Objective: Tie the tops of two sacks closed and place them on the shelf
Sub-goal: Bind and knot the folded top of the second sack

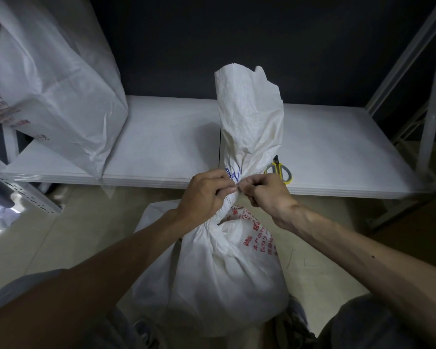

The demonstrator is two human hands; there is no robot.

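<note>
A white woven sack (pixel 212 273) with red print stands on the floor between my knees. Its top is gathered into a tight neck and the loose mouth sticks up above my hands. My left hand (pixel 203 195) is closed around the neck from the left. My right hand (pixel 267 192) pinches something thin at the neck from the right; a tie is too small to make out. A second white sack (pixel 53 91) leans on the left part of the white shelf (pixel 337 152).
Yellow-handled scissors (pixel 280 170) lie on the shelf just behind my right hand. A grey metal upright and braces (pixel 431 96) frame the shelf's right end. A perforated metal rail (pixel 23 195) slants at the left. The floor is pale tile.
</note>
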